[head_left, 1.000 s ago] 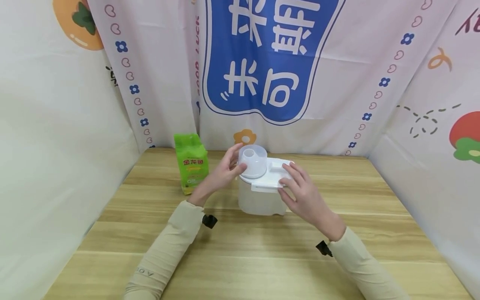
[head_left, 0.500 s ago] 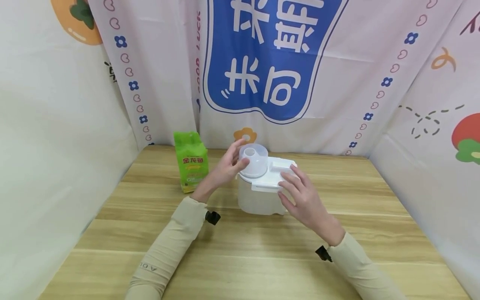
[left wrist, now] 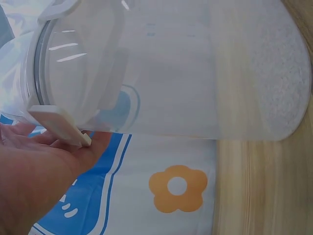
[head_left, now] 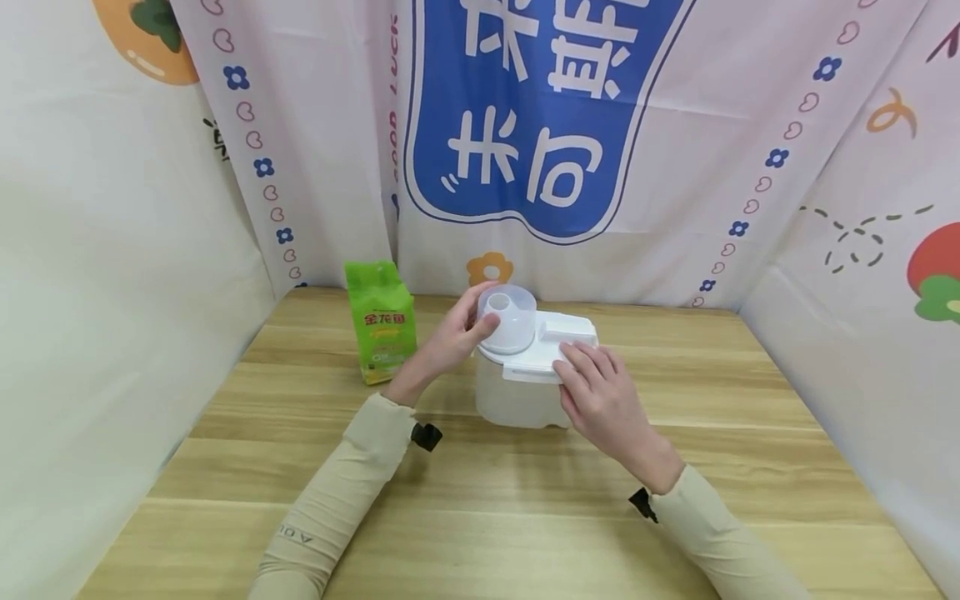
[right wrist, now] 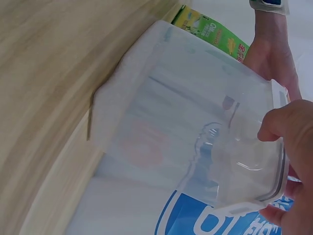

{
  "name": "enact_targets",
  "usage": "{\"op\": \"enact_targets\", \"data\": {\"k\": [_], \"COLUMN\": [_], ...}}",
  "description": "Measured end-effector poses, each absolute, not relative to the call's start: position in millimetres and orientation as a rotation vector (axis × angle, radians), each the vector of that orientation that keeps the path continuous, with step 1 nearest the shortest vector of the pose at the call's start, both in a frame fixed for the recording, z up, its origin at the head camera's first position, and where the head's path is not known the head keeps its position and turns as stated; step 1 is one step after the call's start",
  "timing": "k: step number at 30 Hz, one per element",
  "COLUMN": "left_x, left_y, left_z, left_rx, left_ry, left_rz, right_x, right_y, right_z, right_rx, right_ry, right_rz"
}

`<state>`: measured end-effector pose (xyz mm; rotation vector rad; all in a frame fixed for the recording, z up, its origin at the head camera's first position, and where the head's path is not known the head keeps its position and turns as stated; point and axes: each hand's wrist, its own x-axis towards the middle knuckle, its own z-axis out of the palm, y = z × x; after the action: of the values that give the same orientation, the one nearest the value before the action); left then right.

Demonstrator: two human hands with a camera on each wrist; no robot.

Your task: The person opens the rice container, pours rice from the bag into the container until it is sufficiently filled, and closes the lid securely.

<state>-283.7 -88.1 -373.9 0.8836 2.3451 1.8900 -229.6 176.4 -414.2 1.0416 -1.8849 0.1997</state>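
Note:
A translucent plastic container (head_left: 517,398) with a white lid (head_left: 546,357) stands at the middle of the wooden table (head_left: 525,517). A round clear cap (head_left: 510,321) sits on the lid's left part. My left hand (head_left: 450,337) grips that cap from the left, thumb on its near side. My right hand (head_left: 600,400) holds the lid's front right corner, fingers curled over the rim. The left wrist view shows the container wall (left wrist: 195,73) above my palm (left wrist: 34,181). In the right wrist view my fingers (right wrist: 291,127) hook the lid edge of the container (right wrist: 166,112).
A green packet (head_left: 378,321) stands upright left of the container, also seen as the green packet (right wrist: 210,30) behind it. Printed cloth walls (head_left: 540,125) close in the table at the back and on both sides.
My right hand has slid from lying across the lid's top to its front right corner, with fingers now curled over the edge. The left hand stays on the cap.

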Motion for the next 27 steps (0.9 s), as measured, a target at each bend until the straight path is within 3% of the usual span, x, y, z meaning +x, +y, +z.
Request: {"op": "enact_targets", "data": {"k": [12,27], "left_x": [-279.8,-277.9], "left_y": [-87.0,-80.6], "left_z": [-372.5,-375.7], "left_rx": [0.843,0.833], "left_ry": [2.36,2.406], "left_rz": [1.905,1.952], "right_x": [-230.3,-212.1], "right_y": [172.0,147.6], "right_z": [-407.2,-393.2], "right_rx": [1.036,0.884], "right_ry": [-1.818,-1.872], "right_rz": [0.078,-0.496]}}
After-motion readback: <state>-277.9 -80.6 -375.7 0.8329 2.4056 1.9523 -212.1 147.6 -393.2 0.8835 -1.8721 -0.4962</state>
